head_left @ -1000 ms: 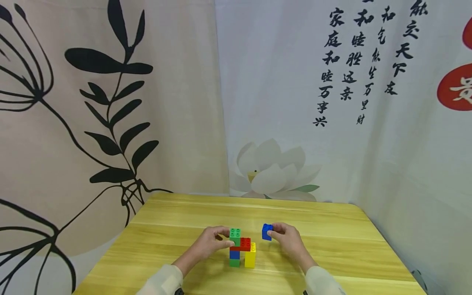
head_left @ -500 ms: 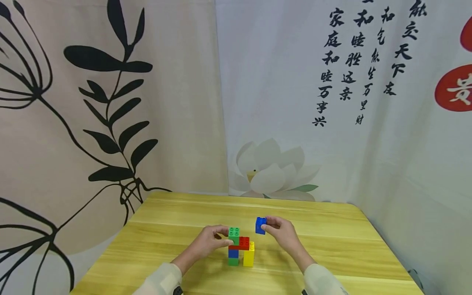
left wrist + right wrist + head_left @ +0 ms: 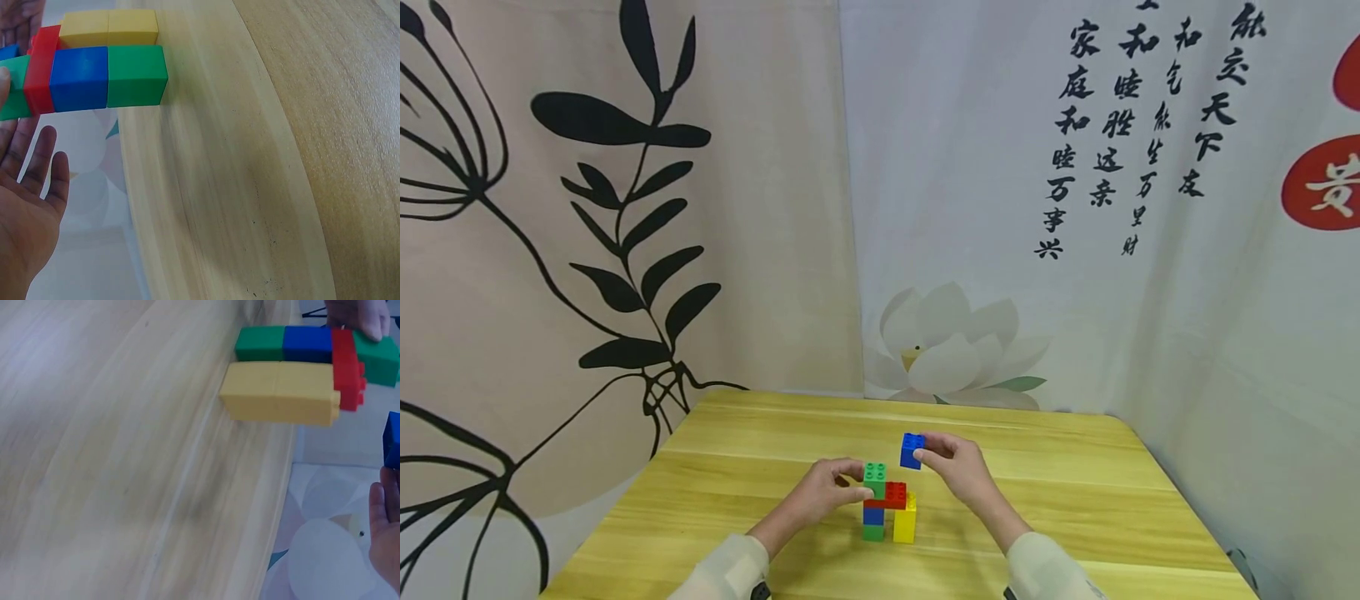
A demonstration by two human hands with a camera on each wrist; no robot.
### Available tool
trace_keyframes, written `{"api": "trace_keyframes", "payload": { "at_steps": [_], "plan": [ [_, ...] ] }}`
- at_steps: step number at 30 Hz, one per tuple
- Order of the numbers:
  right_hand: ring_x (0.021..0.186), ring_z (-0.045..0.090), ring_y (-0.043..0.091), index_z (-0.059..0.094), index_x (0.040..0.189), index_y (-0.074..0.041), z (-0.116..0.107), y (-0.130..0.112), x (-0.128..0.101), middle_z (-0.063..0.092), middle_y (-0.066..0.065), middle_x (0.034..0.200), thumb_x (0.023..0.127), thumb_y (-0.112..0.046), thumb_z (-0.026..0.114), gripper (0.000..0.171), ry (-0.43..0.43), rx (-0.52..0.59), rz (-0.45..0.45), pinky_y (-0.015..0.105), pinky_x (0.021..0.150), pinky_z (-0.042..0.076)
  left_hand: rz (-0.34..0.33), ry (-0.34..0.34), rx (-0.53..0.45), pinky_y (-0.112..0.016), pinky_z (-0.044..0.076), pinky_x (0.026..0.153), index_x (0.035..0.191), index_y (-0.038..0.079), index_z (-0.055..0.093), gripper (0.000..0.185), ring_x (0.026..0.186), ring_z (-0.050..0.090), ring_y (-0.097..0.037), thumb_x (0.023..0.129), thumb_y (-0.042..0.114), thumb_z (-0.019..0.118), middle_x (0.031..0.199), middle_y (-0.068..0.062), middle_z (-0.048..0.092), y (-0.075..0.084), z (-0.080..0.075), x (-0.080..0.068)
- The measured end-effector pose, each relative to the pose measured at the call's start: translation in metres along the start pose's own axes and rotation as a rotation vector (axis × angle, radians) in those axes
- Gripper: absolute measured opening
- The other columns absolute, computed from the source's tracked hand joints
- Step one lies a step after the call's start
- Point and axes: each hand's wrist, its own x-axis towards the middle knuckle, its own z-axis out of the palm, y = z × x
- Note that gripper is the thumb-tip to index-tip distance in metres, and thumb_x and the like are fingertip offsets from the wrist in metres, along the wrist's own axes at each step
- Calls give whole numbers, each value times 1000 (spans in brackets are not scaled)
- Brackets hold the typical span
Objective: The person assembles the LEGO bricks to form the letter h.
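Observation:
A small brick stack (image 3: pixel 883 508) stands on the yellow wooden table (image 3: pixel 1075 517): a green, a blue, a red and a top green brick (image 3: pixel 875 479), with a yellow column (image 3: pixel 906 521) beside them. My left hand (image 3: pixel 859 486) grips the top green brick between thumb and fingers. My right hand (image 3: pixel 928 454) pinches a loose blue brick (image 3: pixel 912 450) in the air, just above and right of the stack. The left wrist view shows the stack (image 3: pixel 94 75) beside my left palm (image 3: pixel 31 206). The right wrist view shows the yellow column (image 3: pixel 281 394) and an edge of the blue brick (image 3: pixel 392 440).
Printed fabric curtains (image 3: pixel 625 250) enclose the table at the back and on both sides. The table's far edge (image 3: pixel 910 404) meets the curtains.
My right hand has carried the blue brick left and slightly up, from beside the stack to just above its right side. The left hand and the stack have stayed put.

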Motion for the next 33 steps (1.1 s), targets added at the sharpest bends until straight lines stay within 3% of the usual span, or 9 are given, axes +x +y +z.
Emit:
{"api": "trace_keyframes", "payload": {
  "at_steps": [11,17,24,33],
  "plan": [
    [108,67,25,63,128,-6,14,-25,-2,70,13,120,92,-28,69,43,-50,28,-74,39,93,56,33,0,18,-25,48,81,111,18,72,31,100,58,-15,87,38,73,109,0,70,-2,-1,0],
    [107,67,22,64,127,-9,22,-24,-1,70,10,119,91,-35,69,45,-104,39,-93,37,95,55,36,0,25,-25,48,82,111,17,72,31,103,59,-17,88,38,73,109,-1,71,-3,-2,0],
    [103,66,20,65,126,-8,27,-30,-6,70,11,117,93,-32,68,42,-133,53,-97,35,93,56,30,2,11,-27,47,83,111,16,72,29,106,59,-23,89,34,73,111,-2,71,-1,-1,-1],
    [104,67,20,65,126,-9,31,-27,-5,71,9,116,91,-37,69,45,-180,47,-85,35,93,56,43,5,44,-25,50,83,110,17,72,31,102,60,-18,87,39,73,109,-1,71,-3,-1,0]
  ]
}}
